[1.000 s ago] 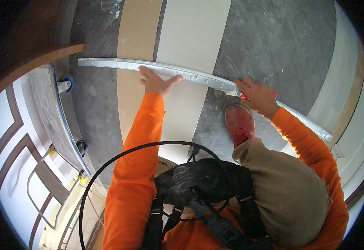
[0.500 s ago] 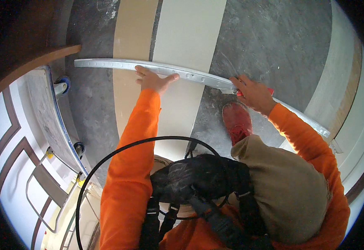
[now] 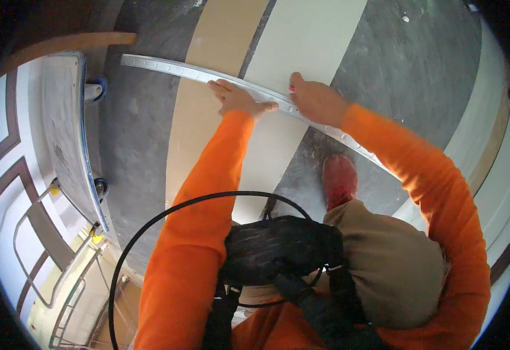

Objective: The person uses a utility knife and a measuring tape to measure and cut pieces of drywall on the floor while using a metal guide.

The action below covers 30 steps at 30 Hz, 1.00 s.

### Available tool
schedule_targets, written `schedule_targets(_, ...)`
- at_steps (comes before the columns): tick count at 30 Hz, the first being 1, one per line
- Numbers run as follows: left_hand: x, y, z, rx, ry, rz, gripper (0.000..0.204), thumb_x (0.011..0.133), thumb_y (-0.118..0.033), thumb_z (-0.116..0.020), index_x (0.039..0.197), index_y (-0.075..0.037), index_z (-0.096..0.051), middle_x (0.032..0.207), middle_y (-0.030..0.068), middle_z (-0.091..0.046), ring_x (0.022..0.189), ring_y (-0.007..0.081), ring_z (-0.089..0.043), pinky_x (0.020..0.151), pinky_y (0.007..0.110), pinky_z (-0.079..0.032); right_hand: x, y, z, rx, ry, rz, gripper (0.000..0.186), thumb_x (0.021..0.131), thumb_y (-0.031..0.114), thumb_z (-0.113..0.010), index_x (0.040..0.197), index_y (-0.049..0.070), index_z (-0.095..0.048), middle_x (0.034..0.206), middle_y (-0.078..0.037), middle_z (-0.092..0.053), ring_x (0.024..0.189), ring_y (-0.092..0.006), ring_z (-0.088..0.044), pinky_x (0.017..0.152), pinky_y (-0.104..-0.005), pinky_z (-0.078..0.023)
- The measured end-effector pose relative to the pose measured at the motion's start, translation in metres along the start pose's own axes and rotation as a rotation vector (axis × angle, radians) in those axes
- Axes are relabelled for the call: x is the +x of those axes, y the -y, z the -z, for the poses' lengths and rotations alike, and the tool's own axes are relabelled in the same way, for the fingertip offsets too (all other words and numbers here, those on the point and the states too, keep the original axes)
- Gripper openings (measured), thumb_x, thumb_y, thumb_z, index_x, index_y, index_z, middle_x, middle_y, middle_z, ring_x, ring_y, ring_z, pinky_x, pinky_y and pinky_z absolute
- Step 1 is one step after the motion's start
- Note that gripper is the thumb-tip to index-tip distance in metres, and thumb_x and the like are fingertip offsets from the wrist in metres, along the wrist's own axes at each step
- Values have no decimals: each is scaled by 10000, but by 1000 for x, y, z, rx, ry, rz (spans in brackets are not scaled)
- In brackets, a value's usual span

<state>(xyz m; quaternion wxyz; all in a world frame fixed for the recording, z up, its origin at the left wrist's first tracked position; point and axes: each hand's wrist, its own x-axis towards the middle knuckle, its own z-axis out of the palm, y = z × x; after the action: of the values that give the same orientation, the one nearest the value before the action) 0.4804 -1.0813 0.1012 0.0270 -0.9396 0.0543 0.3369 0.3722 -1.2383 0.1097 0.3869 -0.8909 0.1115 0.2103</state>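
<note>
A long silver metal strip [image 3: 196,72] with a row of small dimples lies crosswise over a pale board [image 3: 307,41] and a tan board [image 3: 223,35] on the floor. My left hand [image 3: 238,99] presses on the strip with thumb and fingers spread, not wrapped round it. Close to its right, my right hand [image 3: 320,100] is closed above the strip. A bit of red shows at its fingers, part of a red-handled tool [image 3: 292,88]. The tool's working end is hidden. My right forearm covers part of the strip's right end.
A wheeled board [image 3: 68,111] with blue-edged casters stands at the left beside a metal tube frame [image 3: 62,280]. A curved brown edge [image 3: 74,42] juts in above it. My red shoe [image 3: 340,178] is just below the strip. A black cable [image 3: 150,224] loops before me.
My right hand has moved left along the strip with the red-handled tool, now close to the left hand. The left hand stays on the strip. The whole view has shifted slightly.
</note>
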Motion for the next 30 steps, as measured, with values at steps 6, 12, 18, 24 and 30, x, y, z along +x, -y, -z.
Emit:
schedule_targets(6, 11, -5, -2, -30, 38, 1, 1644, 409, -653, -877, 1400, 166, 149, 1505, 363, 90, 1438, 439, -55, 1183, 398, -155, 44, 26, -4, -169, 23, 169, 353, 789, 191, -693, 972, -55, -518, 839, -252, -661, 803, -398, -671, 686, -492, -527)
schedule_targets(12, 24, 6, -24, -139, 4, -33, 1680, 399, -676, -865, 1402, 93, 242, 1531, 308, 63, 1453, 368, 18, 1191, 406, -128, 59, 33, -14, -247, 34, 218, 325, 782, 160, -684, 965, -57, -526, 799, -233, -666, 776, -392, -678, 666, -480, -538)
schedule_targets(18, 53, 25, -52, -221, -44, -68, 1623, 463, -610, -877, 1401, 74, 257, 1532, 295, 109, 1448, 390, -56, 1152, 391, -251, 71, 46, -21, -222, 49, 148, 263, 795, 109, -634, 968, -72, -556, 828, -241, -674, 785, -387, -683, 685, -471, -544)
schedule_targets(24, 34, 2, -42, -189, -65, -44, 1601, 467, -577, -893, 1404, 121, 201, 1524, 319, 105, 1438, 419, -101, 1110, 366, -348, 72, 40, -16, -280, 90, 140, 321, 781, 183, -668, 970, -69, -606, 852, -229, -684, 818, -370, -686, 708, -460, -548)
schedule_targets(30, 16, -2, -11, 9, -17, -29, 1600, 448, -620, -880, 1402, 167, 136, 1494, 382, 94, 1432, 443, -101, 1104, 350, -349, 55, 37, -10, -289, 141, 119, 313, 809, 212, -640, 977, -48, -595, 862, -208, -685, 813, -371, -684, 706, -459, -550)
